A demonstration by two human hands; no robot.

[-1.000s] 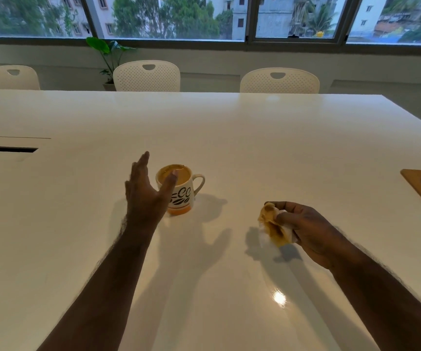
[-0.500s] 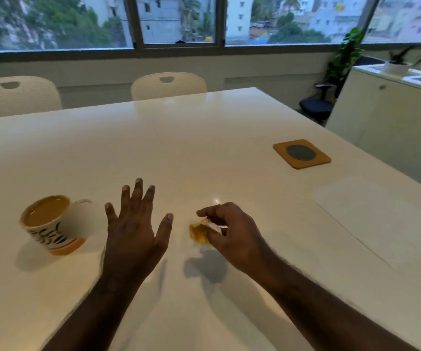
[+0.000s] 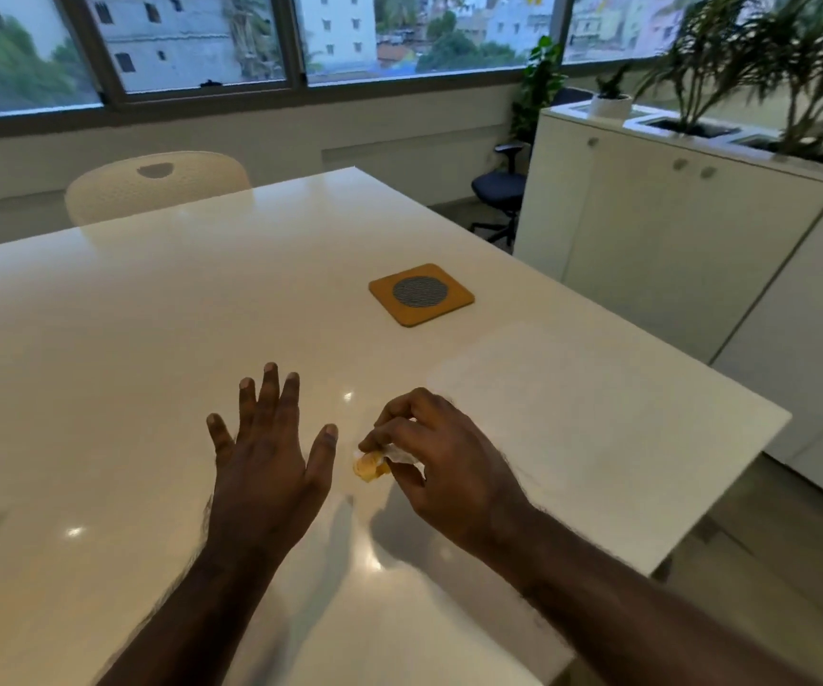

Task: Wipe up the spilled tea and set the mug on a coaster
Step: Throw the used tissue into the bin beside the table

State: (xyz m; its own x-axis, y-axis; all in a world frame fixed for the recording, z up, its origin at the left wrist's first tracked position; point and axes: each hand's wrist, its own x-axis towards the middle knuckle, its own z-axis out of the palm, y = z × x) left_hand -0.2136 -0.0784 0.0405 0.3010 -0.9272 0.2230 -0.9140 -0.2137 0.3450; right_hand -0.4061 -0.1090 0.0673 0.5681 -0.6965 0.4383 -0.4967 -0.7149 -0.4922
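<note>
Over a glossy white table [image 3: 161, 339], seen from the person's own head, two bare forearms reach forward. On the left, the left hand [image 3: 270, 458] hovers palm down with its fingers straight and spread wide, holding nothing. Just beside it, the right hand [image 3: 441, 467] has its fingers curled around a crumpled tissue [image 3: 374, 462] (white, with a yellow-brown stained end poking out toward the left hand). Farther across the table and well apart from both hands lies a square tan coaster [image 3: 421, 294] with a dark grey round centre; nothing stands on it. Behind the table stands a pale perforated chair [image 3: 157, 185]. To the right, a row of white cabinets [image 3: 671, 230] carries leafy potted plants [image 3: 766, 66], and a dark office chair [image 3: 498, 190] sits near them. Windows [image 3: 201, 37] run along the far wall.
</note>
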